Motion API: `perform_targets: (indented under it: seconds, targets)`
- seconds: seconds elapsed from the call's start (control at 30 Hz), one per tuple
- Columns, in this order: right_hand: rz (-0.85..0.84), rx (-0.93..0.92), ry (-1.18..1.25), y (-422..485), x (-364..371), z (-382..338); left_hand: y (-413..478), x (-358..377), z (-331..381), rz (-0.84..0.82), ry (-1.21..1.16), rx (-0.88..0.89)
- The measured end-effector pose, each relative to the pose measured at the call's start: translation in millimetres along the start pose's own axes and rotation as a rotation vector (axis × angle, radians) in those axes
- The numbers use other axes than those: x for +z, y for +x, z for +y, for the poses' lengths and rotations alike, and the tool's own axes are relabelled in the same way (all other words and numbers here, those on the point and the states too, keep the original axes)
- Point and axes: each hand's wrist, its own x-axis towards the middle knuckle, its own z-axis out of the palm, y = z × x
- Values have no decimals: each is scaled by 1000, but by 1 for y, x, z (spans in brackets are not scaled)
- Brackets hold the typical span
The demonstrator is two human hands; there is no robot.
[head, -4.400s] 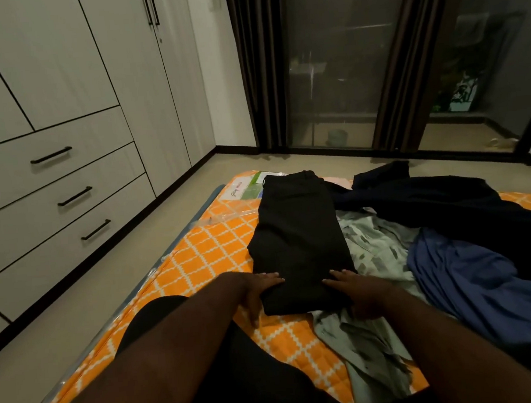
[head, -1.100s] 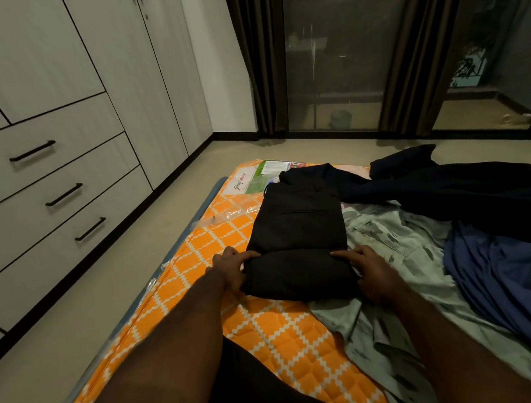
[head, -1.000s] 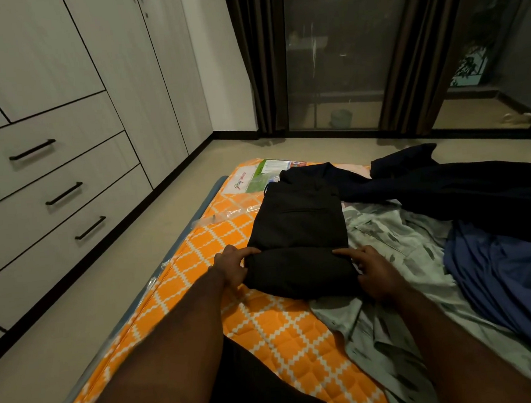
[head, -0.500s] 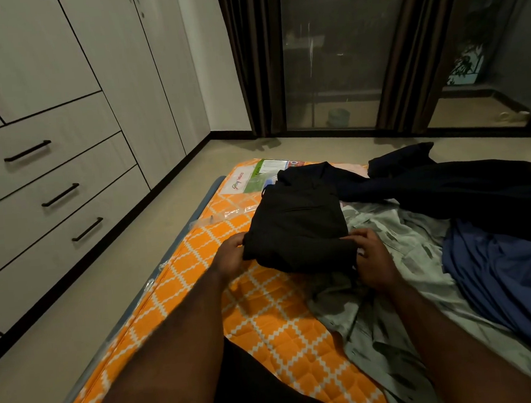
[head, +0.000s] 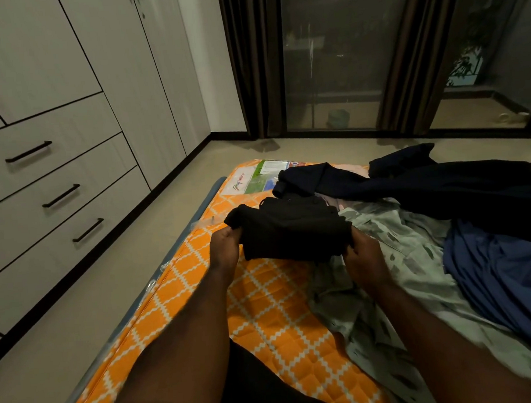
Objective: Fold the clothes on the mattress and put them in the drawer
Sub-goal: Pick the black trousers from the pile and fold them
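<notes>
Four garments (head: 292,231) on one mattress (head: 266,312); two hands (head: 223,249); three handled drawers (head: 51,196) shut.

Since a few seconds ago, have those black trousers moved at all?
Yes. The black trousers, then laid out long, are folded shorter and bunched toward the label at the mattress's far end.

Black trousers (head: 292,231), orange white-latticed mattress (head: 266,312), grey-green patterned shirt (head: 405,254), blue garment (head: 511,277).
</notes>
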Motion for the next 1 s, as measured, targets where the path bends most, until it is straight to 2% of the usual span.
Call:
perform_targets:
  seconds: [0.27, 0.4, 0.47, 0.6, 0.67, 0.73, 0.87, 1.0]
  targets:
    - [-12, 94, -4, -5, 8, -6, 2, 3, 7, 73, -15, -76]
    - [22, 146, 5, -2, 12, -11, 1, 6, 15, 97, 134, -15]
    - [42, 184, -6, 0, 14, -14, -2, 9, 18, 102, 119, -7]
    - [12, 336, -7, 5, 19, -10, -3, 11, 19, -87, 155, 28]
    - [-12, 422, -4, 8, 20, -5, -3, 13, 17, -172, 301, 56]
    - [-22, 467, -5, 12, 19, -3, 0, 17, 12, -174, 416, 99]
    - [-6, 478, 4, 21, 13, -3, -1, 25, 9, -74, 383, 167]
    - [24, 426, 42, 30, 8, -4, -3, 32, 7, -71, 385, 269]
